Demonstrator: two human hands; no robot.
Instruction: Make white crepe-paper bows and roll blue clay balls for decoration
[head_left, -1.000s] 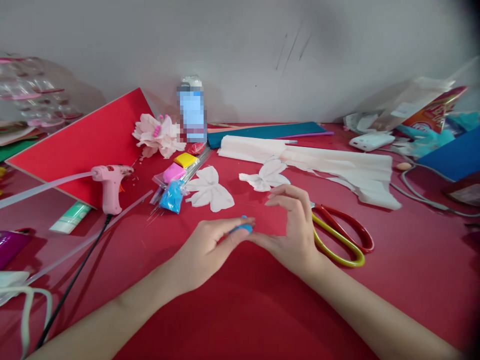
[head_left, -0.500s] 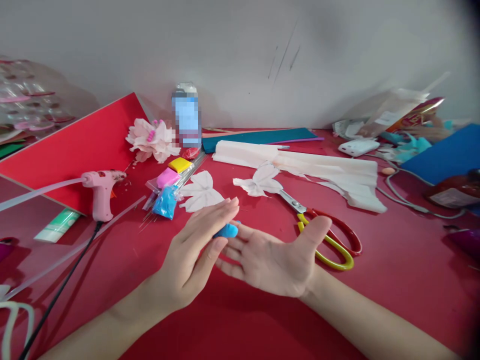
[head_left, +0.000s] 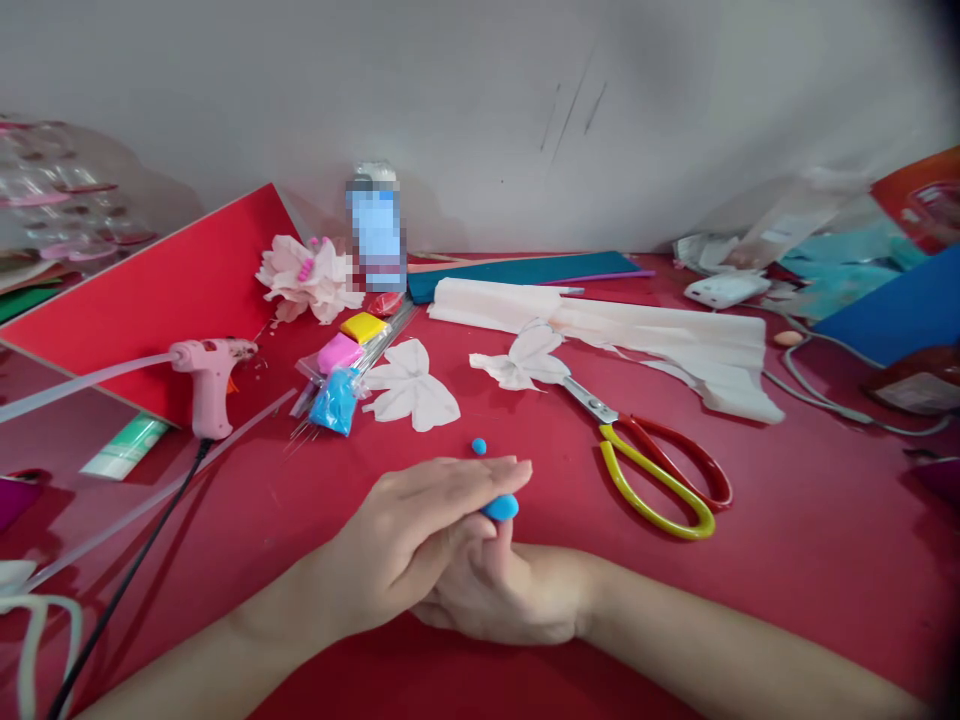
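Note:
My left hand (head_left: 409, 530) lies flat across my right hand (head_left: 510, 600), palm down. A piece of blue modelling clay (head_left: 500, 507) is pressed between them and shows at the left fingertips. Just beyond the fingers, a small blue clay ball (head_left: 478, 446) rests on the red tabletop (head_left: 675, 610), touching neither hand. Two white crepe-paper bow shapes (head_left: 411, 388) (head_left: 521, 360) lie farther ahead. Scissors with red and yellow handles (head_left: 649, 478) sit to the right of my hands.
A pink glue gun (head_left: 210, 385) with its black cord stands at left, beside a red board (head_left: 165, 300). Bagged clay (head_left: 335, 402), a blurred-label bottle (head_left: 376, 225) and a paper flower (head_left: 307, 280) are ahead. White crepe paper (head_left: 600, 340) stretches behind the scissors, with a blue sheet (head_left: 892, 310) at right.
My hands have come together, left over right, with the blue clay pressed between them. The small blue ball now lies on the table, and the view has shifted slightly.

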